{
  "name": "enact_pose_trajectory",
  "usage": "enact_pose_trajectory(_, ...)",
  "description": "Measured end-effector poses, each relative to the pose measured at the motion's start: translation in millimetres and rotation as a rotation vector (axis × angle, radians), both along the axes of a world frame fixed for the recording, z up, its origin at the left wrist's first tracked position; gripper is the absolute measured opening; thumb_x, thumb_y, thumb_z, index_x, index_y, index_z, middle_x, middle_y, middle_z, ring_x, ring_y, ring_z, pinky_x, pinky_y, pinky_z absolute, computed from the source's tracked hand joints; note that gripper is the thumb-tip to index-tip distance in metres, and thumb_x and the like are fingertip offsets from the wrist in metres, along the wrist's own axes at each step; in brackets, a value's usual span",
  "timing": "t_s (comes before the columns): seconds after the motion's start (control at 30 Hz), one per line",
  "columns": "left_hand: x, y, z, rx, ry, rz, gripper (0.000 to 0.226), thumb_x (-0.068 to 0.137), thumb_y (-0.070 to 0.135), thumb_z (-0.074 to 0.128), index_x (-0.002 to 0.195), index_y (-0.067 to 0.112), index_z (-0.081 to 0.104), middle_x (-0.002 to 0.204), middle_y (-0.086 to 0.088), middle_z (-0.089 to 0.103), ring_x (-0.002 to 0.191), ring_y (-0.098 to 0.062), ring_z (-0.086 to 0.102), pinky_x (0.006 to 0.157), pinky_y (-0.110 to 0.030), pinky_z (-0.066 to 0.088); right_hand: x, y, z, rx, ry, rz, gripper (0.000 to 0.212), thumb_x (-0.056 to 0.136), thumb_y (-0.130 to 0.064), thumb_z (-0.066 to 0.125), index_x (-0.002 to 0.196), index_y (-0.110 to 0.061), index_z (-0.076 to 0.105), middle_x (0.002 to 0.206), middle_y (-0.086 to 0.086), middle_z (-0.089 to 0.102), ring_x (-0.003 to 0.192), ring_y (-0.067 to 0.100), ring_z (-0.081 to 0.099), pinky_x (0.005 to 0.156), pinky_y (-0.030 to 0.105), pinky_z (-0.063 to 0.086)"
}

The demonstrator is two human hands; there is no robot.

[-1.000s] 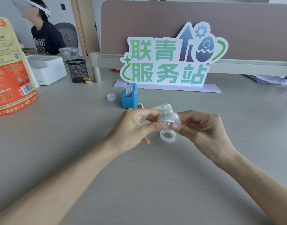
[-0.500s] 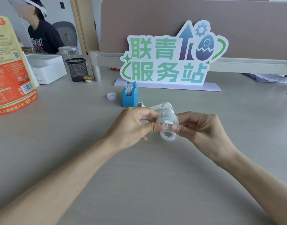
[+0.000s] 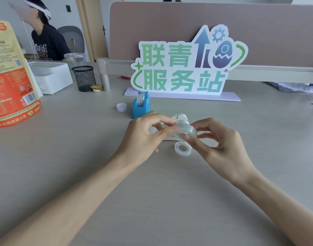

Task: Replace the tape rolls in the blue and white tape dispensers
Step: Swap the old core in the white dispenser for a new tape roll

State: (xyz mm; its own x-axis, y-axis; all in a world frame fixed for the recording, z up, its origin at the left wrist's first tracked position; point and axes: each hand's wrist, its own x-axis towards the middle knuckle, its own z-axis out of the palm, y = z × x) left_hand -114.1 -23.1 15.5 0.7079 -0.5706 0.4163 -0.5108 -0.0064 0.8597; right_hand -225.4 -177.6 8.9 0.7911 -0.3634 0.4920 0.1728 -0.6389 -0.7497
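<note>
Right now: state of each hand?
Left hand: fingers pinch the clear tape roll.
Right hand: fingers pinch the same roll, from the other side.

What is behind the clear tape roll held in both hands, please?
The white tape dispenser stands behind the clear tape roll; only its rounded top and lower edge show. The roll, left hand and right hand cover the rest, including its inside.

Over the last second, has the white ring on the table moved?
No. The white ring lies where it did, judged against the blue dispenser behind it to the left, which has not shifted in view.
</note>
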Motion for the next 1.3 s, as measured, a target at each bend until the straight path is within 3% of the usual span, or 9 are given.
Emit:
enact_pose_trajectory(0.13,-4,-1,0,-0.026,0.002,0.07,0.01,0.078,0.024,0.075,0.087,0.025,0.078,0.079,0.012,0.07,0.067,-0.003,0.054,0.038,-0.027,0.049,2,-1,-4,-0.194,-0.124,-0.059,0.013,0.083,-0.026,0.074,0.093,-0.018,0.07,0.094,-0.012,0.071,0.093,0.007,0.066,0.079,0.022,0.052)
enact_pose_trajectory(0.3,-6,-4,1,-0.003,0.026,0.175,0.007,0.078,0.026,0.075,0.083,0.03,0.077,0.067,0.007,0.068,0.057,-0.005,0.053,0.038,-0.027,0.05,9,-3,-16,-0.218,-0.172,-0.066,0.019,0.083,-0.019,0.076,0.099,-0.012,0.07,0.098,-0.006,0.069,0.091,0.007,0.064,0.075,0.027,0.052)
enact_pose_trajectory(0.43,-6,-3,0,0.088,0.084,0.131,0.009,0.082,0.036,0.07,0.085,0.032,0.077,0.063,0.012,0.066,0.068,-0.011,0.063,0.04,-0.024,0.049,14,-7,-22,-0.306,-0.215,-0.065,0.024,0.083,-0.016,0.075,0.105,-0.01,0.07,0.102,-0.003,0.066,0.092,0.006,0.062,0.076,0.026,0.052)
enact_pose_trajectory(0.57,1,-9,-4,0.053,0.196,0.147,0.01,0.086,0.029,0.067,0.084,0.024,0.075,0.085,0.002,0.071,0.061,-0.001,0.058,0.038,-0.022,0.045,16,-8,-26,-0.371,-0.233,-0.053,0.024,0.084,-0.012,0.074,0.107,-0.01,0.068,0.104,0.0,0.064,0.091,0.008,0.059,0.074,0.032,0.051)
enact_pose_trajectory(0.67,0,-17,-3,0.033,0.233,0.14,0.012,0.09,0.024,0.062,0.087,0.018,0.072,0.085,0.002,0.069,0.059,0.003,0.054,0.036,-0.021,0.041,20,-10,-25,-0.34,-0.273,-0.06,0.024,0.084,-0.011,0.073,0.108,-0.01,0.068,0.105,-0.001,0.063,0.091,0.011,0.06,0.075,0.031,0.052)
enact_pose_trajectory(0.83,13,-39,6,-0.085,0.044,0.281,0.011,0.089,0.027,0.063,0.086,0.018,0.068,0.062,0.023,0.061,0.054,0.002,0.047,0.054,-0.015,0.037,44,-15,-20,-0.265,-0.356,-0.14,0.022,0.091,-0.009,0.064,0.113,-0.006,0.066,0.108,0.007,0.065,0.091,0.009,0.058,0.078,0.013,0.048)
enact_pose_trajectory(0.9,16,-44,-1,-0.102,-0.041,0.372,0.01,0.088,0.03,0.063,0.084,0.022,0.067,0.056,0.03,0.055,0.052,-0.002,0.042,0.055,-0.017,0.035,54,-18,-20,-0.273,-0.359,-0.158,0.023,0.092,-0.003,0.061,0.115,-0.006,0.064,0.111,0.009,0.064,0.091,0.01,0.058,0.078,0.015,0.049)
enact_pose_trajectory(1.13,29,-47,-23,-0.024,-0.215,0.531,0.009,0.086,0.031,0.065,0.081,0.023,0.066,0.087,0.014,0.068,0.072,-0.007,0.054,0.071,-0.032,0.046,69,-27,-23,-0.301,-0.327,-0.126,0.038,0.089,0.009,0.056,0.122,-0.008,0.061,0.114,0.006,0.064,0.09,0.009,0.058,0.081,0.01,0.045)
enact_pose_trajectory(1.3,28,-46,-24,0.0,-0.249,0.525,0.006,0.083,0.027,0.067,0.079,0.022,0.068,0.085,0.012,0.07,0.086,-0.012,0.059,0.075,-0.03,0.046,71,-30,-25,-0.31,-0.283,-0.069,0.031,0.091,0.006,0.054,0.118,-0.008,0.064,0.113,0.005,0.065,0.091,0.006,0.057,0.083,0.015,0.048)
